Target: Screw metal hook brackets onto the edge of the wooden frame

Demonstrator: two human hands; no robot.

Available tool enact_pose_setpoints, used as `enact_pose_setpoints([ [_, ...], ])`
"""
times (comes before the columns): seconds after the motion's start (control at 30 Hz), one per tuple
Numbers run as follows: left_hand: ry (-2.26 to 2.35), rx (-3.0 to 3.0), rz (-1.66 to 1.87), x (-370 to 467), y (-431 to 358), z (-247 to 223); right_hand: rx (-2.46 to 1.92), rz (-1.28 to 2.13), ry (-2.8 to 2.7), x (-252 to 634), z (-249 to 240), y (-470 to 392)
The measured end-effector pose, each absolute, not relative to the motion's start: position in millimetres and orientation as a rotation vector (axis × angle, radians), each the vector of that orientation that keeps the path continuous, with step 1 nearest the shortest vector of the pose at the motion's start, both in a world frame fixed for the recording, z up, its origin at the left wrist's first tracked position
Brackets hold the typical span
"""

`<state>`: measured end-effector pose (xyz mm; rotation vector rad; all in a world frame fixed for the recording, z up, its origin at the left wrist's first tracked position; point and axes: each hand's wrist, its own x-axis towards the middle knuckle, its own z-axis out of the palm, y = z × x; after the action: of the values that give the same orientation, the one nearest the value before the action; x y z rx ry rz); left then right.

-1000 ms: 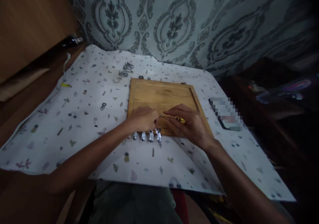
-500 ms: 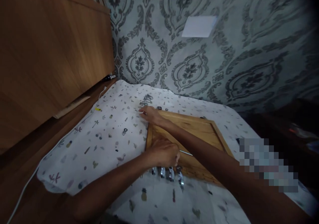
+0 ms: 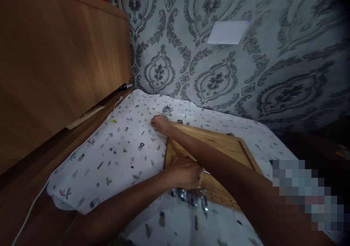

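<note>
One of the hands (image 3: 189, 173) grips a metal rod (image 3: 206, 172).

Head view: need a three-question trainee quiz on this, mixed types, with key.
1. True or false: the right hand is by the far left corner of the wooden board.
2. Where is the row of shiny metal pieces?
A) up on the patterned wall
B) along the board's near edge
C) on top of the wooden cabinet
3. Fill in: the hand nearer those metal pieces is the ____ hand.

Key: 1 true; 2 B; 3 left, as the left hand is just beyond the row.
</note>
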<state>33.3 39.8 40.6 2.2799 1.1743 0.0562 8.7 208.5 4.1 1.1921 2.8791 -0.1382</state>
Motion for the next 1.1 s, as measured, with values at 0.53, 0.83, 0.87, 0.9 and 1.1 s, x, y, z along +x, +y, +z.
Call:
enact_pose_setpoints([
  [0.53, 1.147, 2.28, 0.039, 33, 44, 30, 1.649, -0.666, 3.13, 115, 39, 155],
  [0.83, 1.186, 2.273, 0.054, 33, 41, 32, 2.363, -1.891, 2.843, 228, 9, 6],
  [0.87, 1.197, 2.269, 0.045, 33, 41, 32, 2.407, -1.913, 2.764, 232, 2, -5],
  [0.9, 1.203, 2.266, 0.039, 33, 41, 32, 2.458, -1.922, 2.707, 235, -4, -13],
  [1.1, 1.187, 2.266, 0.048, 33, 41, 31, 2.343, -1.747, 2.825, 235, -22, -31],
])
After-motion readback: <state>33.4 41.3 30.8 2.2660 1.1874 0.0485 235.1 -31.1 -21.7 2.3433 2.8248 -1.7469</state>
